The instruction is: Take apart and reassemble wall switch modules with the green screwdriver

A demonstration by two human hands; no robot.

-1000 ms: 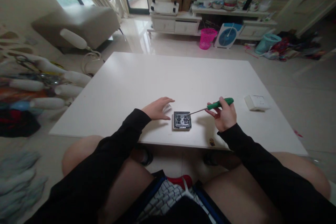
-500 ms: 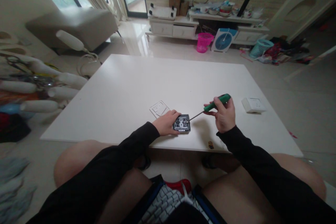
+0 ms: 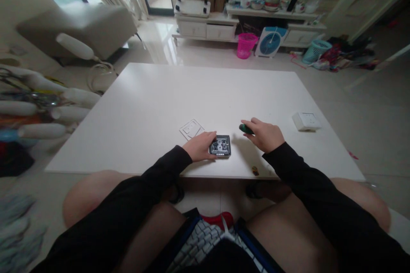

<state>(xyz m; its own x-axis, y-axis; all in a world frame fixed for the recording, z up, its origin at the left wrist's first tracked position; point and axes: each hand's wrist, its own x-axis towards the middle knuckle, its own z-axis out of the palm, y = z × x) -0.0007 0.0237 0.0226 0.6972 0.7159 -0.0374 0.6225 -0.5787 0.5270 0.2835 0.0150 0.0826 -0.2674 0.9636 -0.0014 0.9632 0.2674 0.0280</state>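
Observation:
My left hand (image 3: 201, 146) is closed on the left side of a wall socket (image 3: 223, 145), which lies with its dark inner side up near the table's front edge. To the right of it, my right hand (image 3: 265, 135) is wrapped round the green handle of a screwdriver (image 3: 246, 129). The shaft does not show clearly, and the tool is apart from the socket. Just beyond my left hand lies a thin white cover plate (image 3: 191, 129), partly covered by the fingers.
A white socket box (image 3: 306, 121) stands at the right on the white table (image 3: 179, 94). Near the front edge lies a small yellow and black piece (image 3: 255, 170). Across the floor are a pink basket (image 3: 246, 46) and a blue fan (image 3: 270, 42).
My right hand has lifted the screwdriver tip away from the socket and turned the tool, so its handle points toward the left. My left hand stays on the socket. The view has tilted slightly.

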